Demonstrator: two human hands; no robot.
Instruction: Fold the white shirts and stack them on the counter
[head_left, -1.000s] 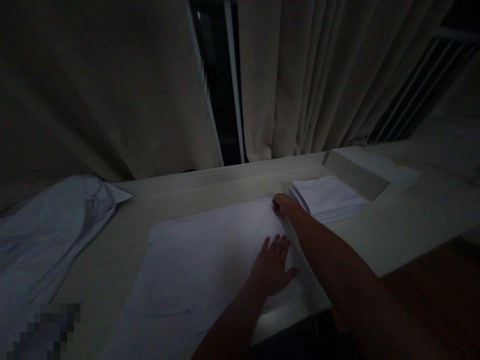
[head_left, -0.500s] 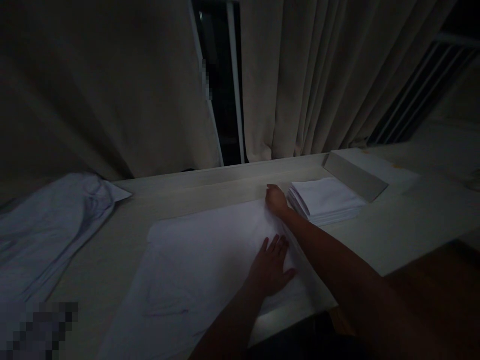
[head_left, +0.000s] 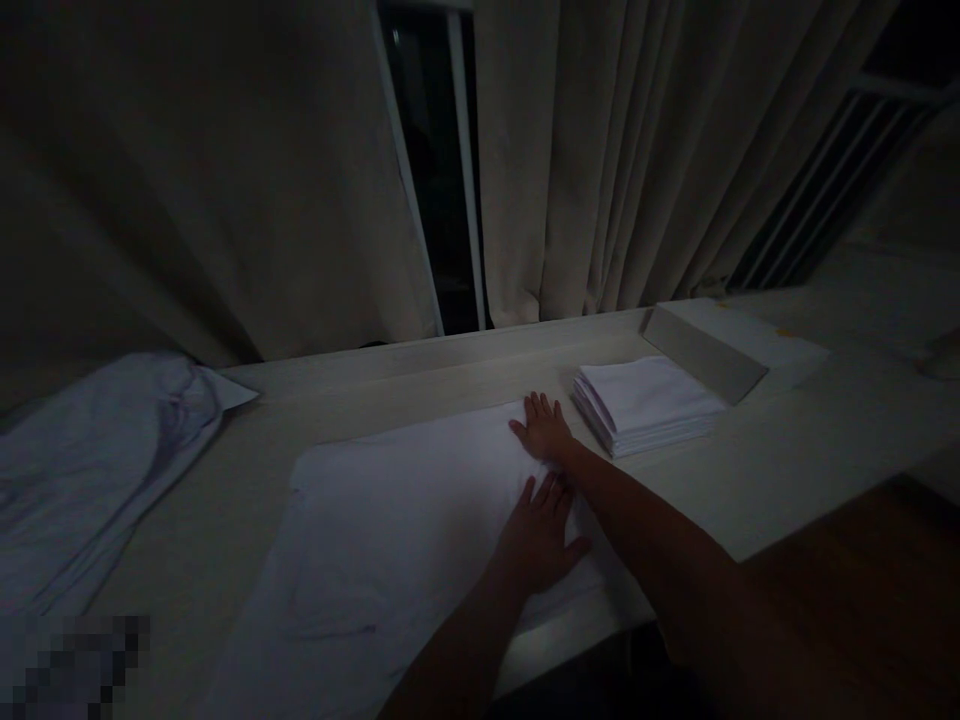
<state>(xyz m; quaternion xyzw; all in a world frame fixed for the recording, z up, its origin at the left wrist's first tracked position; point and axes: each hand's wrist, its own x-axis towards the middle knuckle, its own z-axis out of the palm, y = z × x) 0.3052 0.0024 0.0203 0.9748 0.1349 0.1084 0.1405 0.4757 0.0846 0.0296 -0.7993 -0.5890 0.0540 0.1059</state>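
A white cloth (head_left: 390, 520), a garment by its seams, lies spread over the table in front of me. My left hand (head_left: 538, 540) rests flat on its right part, fingers spread and thumb pointing right. Just beyond it, my right hand (head_left: 543, 428) lies palm down near the cloth's far right corner, also with fingers apart. Neither hand grips anything. To the right of my right hand sits a neat stack of folded white cloths (head_left: 649, 400). The cloth's right edge is partly hidden under my right forearm.
A heap of loose white cloth (head_left: 97, 460) lies at the left of the pale table (head_left: 795, 450). Behind the folded stack stands a white box-like piece (head_left: 712, 345). Beige curtains (head_left: 570, 160) hang along the back, with a dark window gap (head_left: 431, 170) between them.
My right hand has opened from its grip at the cloth's far right edge and moved slightly nearer, now flat on the cloth. My left hand has stayed in place.
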